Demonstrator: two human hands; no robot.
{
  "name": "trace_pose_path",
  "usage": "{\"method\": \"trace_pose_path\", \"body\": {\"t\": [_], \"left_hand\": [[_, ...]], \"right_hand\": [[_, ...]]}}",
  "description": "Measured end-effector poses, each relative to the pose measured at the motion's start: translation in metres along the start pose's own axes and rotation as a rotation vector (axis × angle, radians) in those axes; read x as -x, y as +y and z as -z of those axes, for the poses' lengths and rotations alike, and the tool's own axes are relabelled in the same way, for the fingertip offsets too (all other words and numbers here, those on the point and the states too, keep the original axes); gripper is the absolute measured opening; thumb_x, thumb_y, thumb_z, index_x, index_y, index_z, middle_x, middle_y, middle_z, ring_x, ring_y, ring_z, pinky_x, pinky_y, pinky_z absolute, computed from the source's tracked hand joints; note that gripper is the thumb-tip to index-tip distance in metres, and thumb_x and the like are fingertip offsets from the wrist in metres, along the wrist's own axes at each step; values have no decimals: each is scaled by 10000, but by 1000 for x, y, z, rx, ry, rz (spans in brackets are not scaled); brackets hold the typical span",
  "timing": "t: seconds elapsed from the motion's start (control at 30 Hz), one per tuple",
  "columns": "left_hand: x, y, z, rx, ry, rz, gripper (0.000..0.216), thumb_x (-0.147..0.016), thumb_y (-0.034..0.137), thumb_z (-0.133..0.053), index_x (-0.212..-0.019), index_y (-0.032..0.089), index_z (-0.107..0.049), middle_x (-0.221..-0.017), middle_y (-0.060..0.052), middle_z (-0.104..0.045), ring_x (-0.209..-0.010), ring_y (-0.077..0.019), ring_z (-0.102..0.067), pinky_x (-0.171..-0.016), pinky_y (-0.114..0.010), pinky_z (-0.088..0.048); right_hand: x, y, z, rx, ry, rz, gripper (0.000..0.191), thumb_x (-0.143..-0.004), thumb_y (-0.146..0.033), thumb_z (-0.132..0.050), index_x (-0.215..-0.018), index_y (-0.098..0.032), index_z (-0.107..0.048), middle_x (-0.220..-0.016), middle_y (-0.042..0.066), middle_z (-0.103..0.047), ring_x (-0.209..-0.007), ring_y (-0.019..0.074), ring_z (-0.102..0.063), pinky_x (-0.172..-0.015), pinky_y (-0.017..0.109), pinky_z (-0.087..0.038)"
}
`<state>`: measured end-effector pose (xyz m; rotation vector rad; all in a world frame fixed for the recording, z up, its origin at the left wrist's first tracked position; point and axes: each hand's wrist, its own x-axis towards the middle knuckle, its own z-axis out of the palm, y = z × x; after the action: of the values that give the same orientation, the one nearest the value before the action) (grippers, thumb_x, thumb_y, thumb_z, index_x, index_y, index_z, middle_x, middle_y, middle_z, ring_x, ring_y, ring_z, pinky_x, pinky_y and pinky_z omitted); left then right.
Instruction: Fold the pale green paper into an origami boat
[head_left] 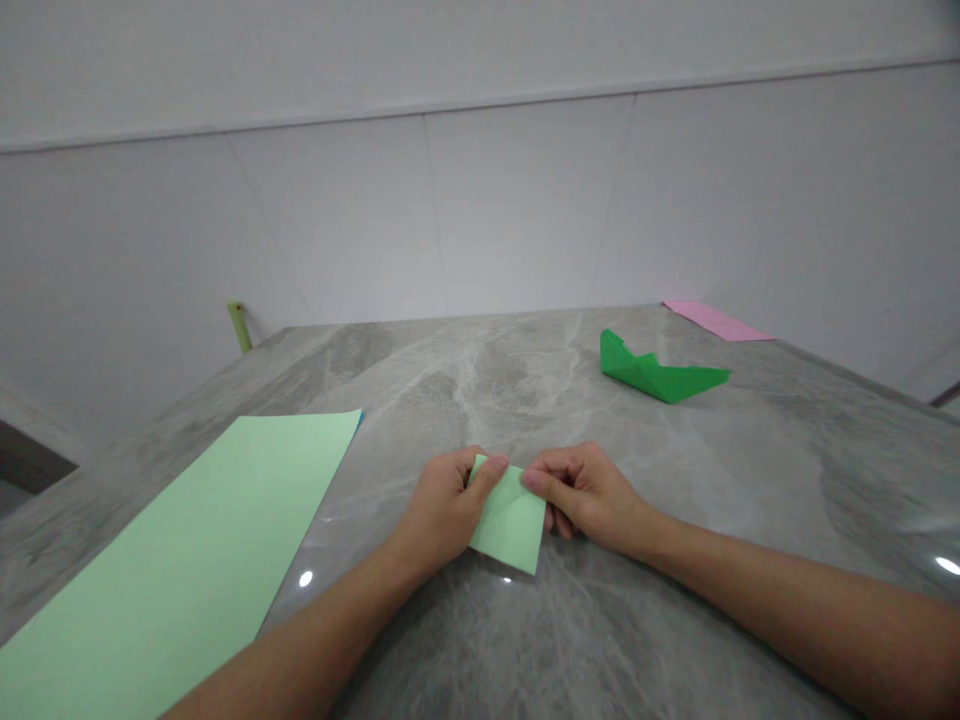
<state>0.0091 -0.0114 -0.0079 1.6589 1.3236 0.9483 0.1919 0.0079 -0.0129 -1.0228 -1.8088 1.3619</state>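
Note:
A small folded piece of light green paper [510, 522] is held between my two hands, a little above the grey marbled table [420, 640]. My left hand [450, 505] grips its left side, thumb on the front face and fingers behind. At the upper right corner my right hand [585, 495] pinches the paper between thumb and fingers. The fingers behind the paper are partly hidden. Beyond my right hand lies a darker green folded paper boat [664, 378], with pointed ends.
To the left, large light green sheets [187, 540] lie on the table, with a blue edge peeking out beneath. Pink paper [716, 320] rests at the far right edge by the white wall [517, 210]. A yellow-green strip-like object [239, 326] stands past the far left edge.

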Motion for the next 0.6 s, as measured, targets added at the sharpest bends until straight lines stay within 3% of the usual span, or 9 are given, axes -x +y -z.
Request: {"method": "trace_pose_path", "body": {"t": [0.1,0.2,0.33,0.4,0.53,0.6], "left_hand": [[1,2,-1,-115,52,15,407,-896,501,-413,-641,189,-474,-513,44,-450,-452,-104,-434,-424,-215,-280],[1,6,1,-288,110,-75,385,-902,437,-422,-605,194,-454,-480,47,-421,-439,-100,-398,-458,-230,-256],[-2,8,9,-411,161,-161,367,-874,375,-485,-559,186,-472,-463,48,-381,-450,-97,-354,-500,-246,-238],[-4,8,13,-329,97,-113,336,-838,389,-545,-579,176,-526,-501,38,-440,-490,-102,-398,-509,-235,-266],[-4,7,15,-19,-197,63,212,-723,350,-675,-691,147,-623,-608,30,-545,-542,-101,-456,-513,-211,-338],[-4,7,14,52,-234,98,210,-712,321,-675,-637,137,-604,-579,36,-521,-520,-91,-436,-501,-207,-336]], "right_hand": [[1,2,-1,-13,-53,-1,407,-850,-522,-545,-654,-167,-578,-483,-24,-559,-355,68,-467,-366,175,-341],[2,0,-4,-34,-101,13,405,-860,-517,-537,-664,-165,-577,-505,-16,-579,-371,69,-491,-379,172,-365],[6,-5,-6,-13,-65,7,434,-862,-520,-524,-615,-165,-562,-464,-16,-554,-348,73,-484,-359,176,-353],[6,-6,-5,-12,-29,0,428,-852,-518,-539,-612,-164,-563,-458,-18,-548,-346,79,-488,-353,180,-353],[1,-2,-1,-5,8,17,398,-827,-512,-583,-645,-158,-584,-460,-25,-543,-350,77,-473,-357,183,-346],[-1,1,0,0,-3,30,388,-825,-511,-594,-673,-154,-598,-454,-30,-532,-366,77,-473,-372,182,-343]]}}
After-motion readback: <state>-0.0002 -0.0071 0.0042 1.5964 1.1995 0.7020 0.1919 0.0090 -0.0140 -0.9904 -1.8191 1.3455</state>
